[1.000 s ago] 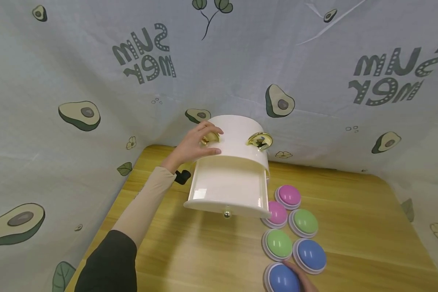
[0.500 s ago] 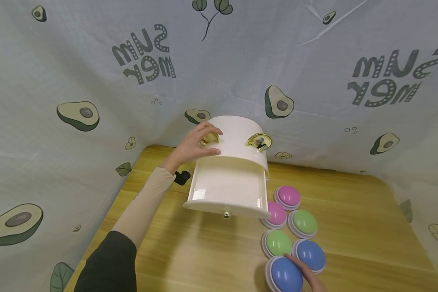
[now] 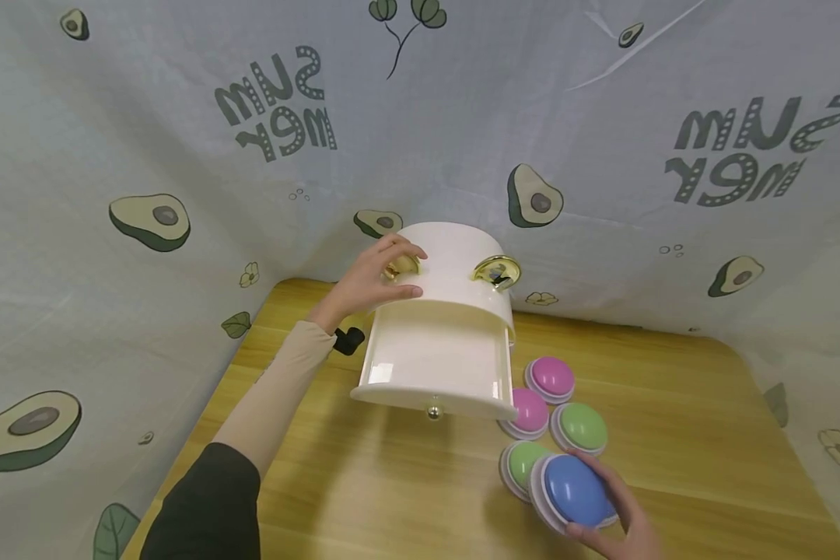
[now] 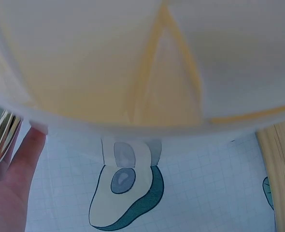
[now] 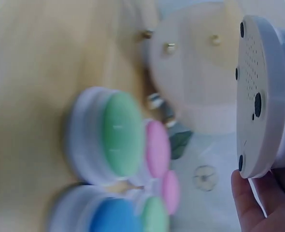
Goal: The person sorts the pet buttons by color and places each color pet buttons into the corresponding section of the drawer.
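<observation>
A white rounded drawer box stands at the back of the table, its drawer pulled out with nothing visible inside. My left hand holds the box's top left, thumb and fingers bent around one gold ring handle. At the lower right, my right hand grips a blue push button with a white base, lifted and tilted above the others. Its flat underside with speaker holes faces the right wrist view. A green button and a second blue button lie below it, partly covered in the head view.
Two pink buttons and another green button sit right of the drawer. A second gold ring handle is on the box's right. A printed avocado cloth hangs behind the wooden table.
My right hand has lifted the blue button off the table and brought it up and slightly right, over its neighbours. The left hand and the drawer box stay put.
</observation>
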Motion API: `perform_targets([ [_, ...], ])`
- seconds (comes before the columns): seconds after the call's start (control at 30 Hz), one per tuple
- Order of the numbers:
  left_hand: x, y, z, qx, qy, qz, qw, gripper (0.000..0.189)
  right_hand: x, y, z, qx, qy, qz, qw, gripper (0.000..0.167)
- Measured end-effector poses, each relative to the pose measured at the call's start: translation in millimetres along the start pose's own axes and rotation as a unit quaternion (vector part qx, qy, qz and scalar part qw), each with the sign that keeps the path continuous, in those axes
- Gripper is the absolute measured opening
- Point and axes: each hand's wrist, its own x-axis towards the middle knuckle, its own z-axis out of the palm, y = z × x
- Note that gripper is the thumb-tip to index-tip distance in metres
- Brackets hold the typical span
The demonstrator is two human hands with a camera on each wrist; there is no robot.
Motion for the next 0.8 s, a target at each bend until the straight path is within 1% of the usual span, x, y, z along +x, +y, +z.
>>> perform_targets([
  [0.03,0.0,-0.2,-0.1,0.0,0.001,0.0,1.0,0.045,2.8,-4,-3,0.008,0.003,-0.024,0.9997,0.083],
  [0.13,-0.1,-0.9,-0.4,0.0,0.002,-0.002,1.0,0.044,11.3,-17,-13,0.032,0.001,-0.059,0.9977,0.085],
  [0.2,-0.1,-1.1,-0.5,0.001,0.002,-0.001,1.0,0.044,17.6,-25,-19,0.044,-0.006,-0.068,0.9967,0.084],
  [0.3,0.2,-1.3,-0.5,0.001,0.002,0.002,1.0,0.044,26.2,-38,-27,0.036,-0.007,-0.062,0.9974,0.083],
  [0.43,0.6,-1.2,-0.5,0.002,0.003,0.003,1.0,0.045,37.4,-55,-34,0.005,0.003,-0.062,0.9981,0.083],
  [0.6,0.6,-1.0,-1.1,0.007,0.001,-0.002,1.0,0.045,52.2,-75,-37,-0.015,0.013,-0.103,0.9945,0.087],
  [0.7,0.7,-1.2,-1.3,0.009,-0.001,-0.007,0.9999,0.045,60.8,-86,-36,-0.032,0.015,-0.115,0.9928,0.087],
  [0.8,0.7,-0.9,-1.3,0.01,-0.001,-0.011,0.9999,0.045,70.2,-96,-33,-0.032,0.008,-0.129,0.9911,0.087],
])
